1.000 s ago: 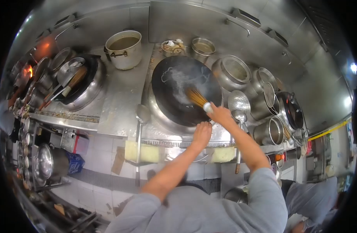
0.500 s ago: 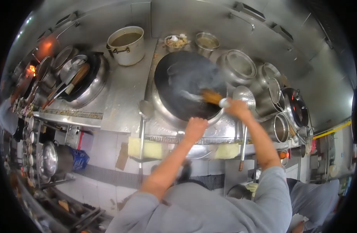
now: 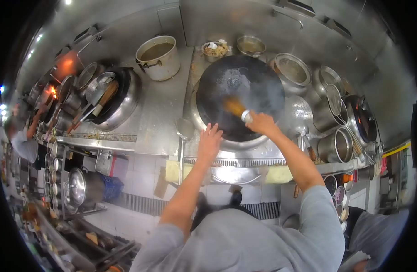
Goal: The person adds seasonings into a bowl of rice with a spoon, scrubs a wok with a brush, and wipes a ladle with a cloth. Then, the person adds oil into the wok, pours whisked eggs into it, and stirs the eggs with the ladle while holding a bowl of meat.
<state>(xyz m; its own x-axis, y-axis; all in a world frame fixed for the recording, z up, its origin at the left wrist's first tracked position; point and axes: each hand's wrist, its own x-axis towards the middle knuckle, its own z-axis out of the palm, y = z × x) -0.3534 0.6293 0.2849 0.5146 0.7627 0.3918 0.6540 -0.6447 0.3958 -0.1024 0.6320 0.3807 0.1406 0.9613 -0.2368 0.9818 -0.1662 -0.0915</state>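
A large black wok (image 3: 258,86) sits on the round steel burner ring, with steam and a foamy patch of liquid inside. My right hand (image 3: 261,124) grips the white-banded handle of a bamboo brush (image 3: 235,106), whose blurred bristles are over the wok's lower middle. At the wok's lower left edge is my left hand (image 3: 210,138), its fingers apart and nothing held in it. A ladle (image 3: 185,129) lies just left of that hand. To the right of the wok rests a perforated skimmer (image 3: 300,113).
A deep pot (image 3: 159,61) stands at the back left, and a food bowl (image 3: 215,50) behind the wok. Steel pots (image 3: 292,70) line the right. Another wok (image 3: 122,97) holds tools at left. One person (image 3: 24,145) is at far left, another (image 3: 376,231) at lower right.
The brush has moved across the wok toward its left side with my right hand. My left hand has shifted left along the rim and its fingers have spread. The camera view has also shifted.
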